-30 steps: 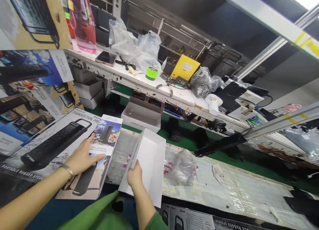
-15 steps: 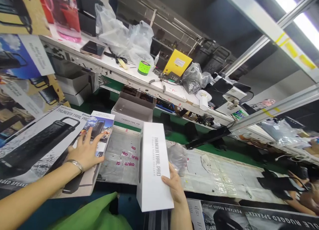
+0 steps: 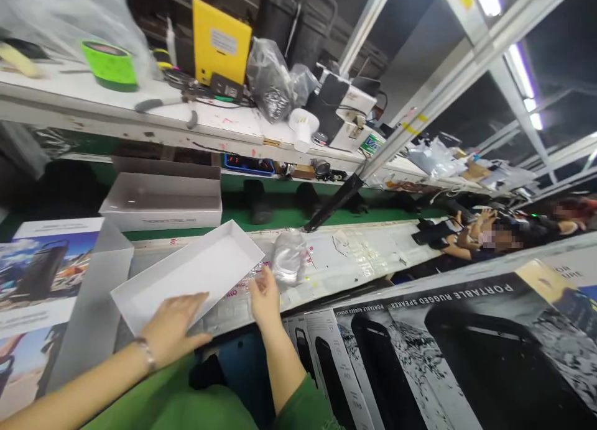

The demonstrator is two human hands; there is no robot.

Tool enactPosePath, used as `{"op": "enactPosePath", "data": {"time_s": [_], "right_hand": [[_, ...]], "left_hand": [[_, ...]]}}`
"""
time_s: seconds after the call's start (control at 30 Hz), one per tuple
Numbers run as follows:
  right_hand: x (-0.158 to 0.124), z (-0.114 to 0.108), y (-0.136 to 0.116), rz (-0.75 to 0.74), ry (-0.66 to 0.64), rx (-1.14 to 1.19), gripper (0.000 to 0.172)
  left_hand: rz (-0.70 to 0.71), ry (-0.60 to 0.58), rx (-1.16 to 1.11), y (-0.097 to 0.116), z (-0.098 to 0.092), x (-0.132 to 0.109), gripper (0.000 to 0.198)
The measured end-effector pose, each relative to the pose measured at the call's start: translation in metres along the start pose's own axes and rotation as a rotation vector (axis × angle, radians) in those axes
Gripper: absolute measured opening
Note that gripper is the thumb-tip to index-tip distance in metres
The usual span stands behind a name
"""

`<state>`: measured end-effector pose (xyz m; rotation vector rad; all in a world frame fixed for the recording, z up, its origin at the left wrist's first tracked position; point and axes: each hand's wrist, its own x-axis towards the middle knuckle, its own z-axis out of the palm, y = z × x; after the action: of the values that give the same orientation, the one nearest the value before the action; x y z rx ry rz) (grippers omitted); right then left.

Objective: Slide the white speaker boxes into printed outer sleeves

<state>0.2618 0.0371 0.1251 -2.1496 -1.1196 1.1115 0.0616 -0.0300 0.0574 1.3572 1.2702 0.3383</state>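
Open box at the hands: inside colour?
The open box is plain white inside; it shows best in the head view.

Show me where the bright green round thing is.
In the head view, the green round thing sits upper left on the white shelf, left of the yellow panel.

A long white shelf [image 3: 242,132] runs above a green strip [image 3: 282,209]; a pale metal beam [image 3: 466,69] slants past the shelf, and ceiling tubes [image 3: 520,69] glow above the shelf.
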Motion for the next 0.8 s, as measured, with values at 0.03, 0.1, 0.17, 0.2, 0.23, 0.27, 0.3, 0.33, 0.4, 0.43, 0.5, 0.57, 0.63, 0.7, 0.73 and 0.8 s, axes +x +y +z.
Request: {"op": "enactPosePath", "data": {"time_s": [0.03,0.1,0.17,0.2,0.23,0.27,0.3,0.33,0.4,0.43,0.5,0.57,0.63,0.7,0.73,0.8], "right_hand": [[0.009,-0.022,0.005,-0.014,0.12,-0.056,0.067],[0.023,-0.062,0.014,0.015,0.332,-0.157,0.071],[0.033,-0.092,0.024,0.081,0.452,-0.192,0.079],[0.036,-0.103,0.03,0.115,0.475,-0.183,0.084],[0.04,-0.111,0.037,0.149,0.479,-0.164,0.089],[0.044,-0.116,0.045,0.181,0.472,-0.141,0.094],[0.047,-0.119,0.052,0.212,0.462,-0.117,0.098],[0.051,-0.12,0.059,0.241,0.449,-0.094,0.102],[0.058,-0.121,0.072,0.293,0.422,-0.053,0.109],[0.061,-0.12,0.077,0.311,0.409,-0.036,0.111],[0.067,-0.12,0.083,0.326,0.388,-0.008,0.114],[0.072,-0.122,0.087,0.32,0.376,0.011,0.117],[0.075,-0.125,0.089,0.311,0.364,0.024,0.12],[0.077,-0.129,0.089,0.317,0.355,0.032,0.121],[0.077,-0.131,0.089,0.326,0.351,0.036,0.121],[0.076,-0.133,0.086,0.351,0.343,0.041,0.119]], "left_hand": [[0.002,-0.082,-0.055,0.006,0.018,0.01,0.089],[-0.019,-0.191,-0.095,0.007,0.041,0.027,0.091],[-0.069,-0.286,-0.015,0.0,0.044,0.039,0.089],[-0.089,-0.322,0.051,-0.002,0.039,0.045,0.087],[-0.095,-0.325,0.131,-0.001,0.031,0.051,0.085],[-0.075,-0.289,0.215,0.005,0.021,0.059,0.082],[-0.026,-0.225,0.284,0.016,0.013,0.068,0.077],[0.057,-0.155,0.333,0.033,0.007,0.08,0.071],[0.271,-0.09,0.375,0.076,0.006,0.108,0.062],[0.364,-0.153,0.365,0.1,0.011,0.125,0.057],[0.448,-0.308,0.374,0.143,0.027,0.162,0.049],[0.44,-0.419,0.392,0.171,0.046,0.197,0.039],[0.404,-0.522,0.401,0.182,0.06,0.226,0.027],[0.39,-0.607,0.395,0.182,0.066,0.245,0.019],[0.394,-0.633,0.391,0.181,0.068,0.251,0.018],[0.398,-0.642,0.395,0.181,0.07,0.255,0.017]]}}
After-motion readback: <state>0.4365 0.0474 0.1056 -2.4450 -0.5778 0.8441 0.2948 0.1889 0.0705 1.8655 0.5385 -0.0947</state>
